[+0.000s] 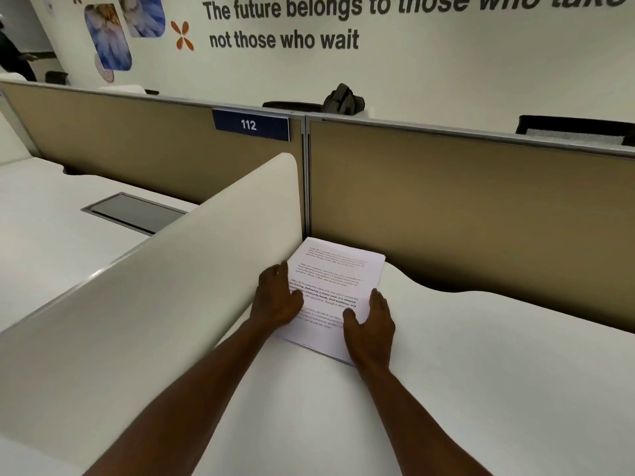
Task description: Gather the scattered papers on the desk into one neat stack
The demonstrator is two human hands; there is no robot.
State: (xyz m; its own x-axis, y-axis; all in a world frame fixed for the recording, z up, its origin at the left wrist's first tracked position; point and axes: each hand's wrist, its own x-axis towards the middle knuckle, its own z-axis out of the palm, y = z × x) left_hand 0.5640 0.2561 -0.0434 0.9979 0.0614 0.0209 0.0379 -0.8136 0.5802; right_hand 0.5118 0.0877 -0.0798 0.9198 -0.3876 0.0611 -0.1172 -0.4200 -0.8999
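Note:
A stack of white printed papers (335, 280) lies flat on the white desk (481, 372), tucked into the corner where the side divider meets the back partition. My left hand (276, 298) rests against the stack's left edge, fingers spread over the sheets. On the right edge, my right hand (371, 329) lies with its palm on the stack's near right corner and its thumb on the top sheet. Both hands press the stack from its two sides. The sheet edges look nearly aligned, with slight offsets at the far right corner.
A curved white side divider (206, 255) borders the desk on the left. The tan back partition (464, 201) carries a blue "112" label (251, 124). Beyond the divider lies a neighbouring desk with a grey cable hatch (134, 211). A dark bag (343, 99) sits behind the partition.

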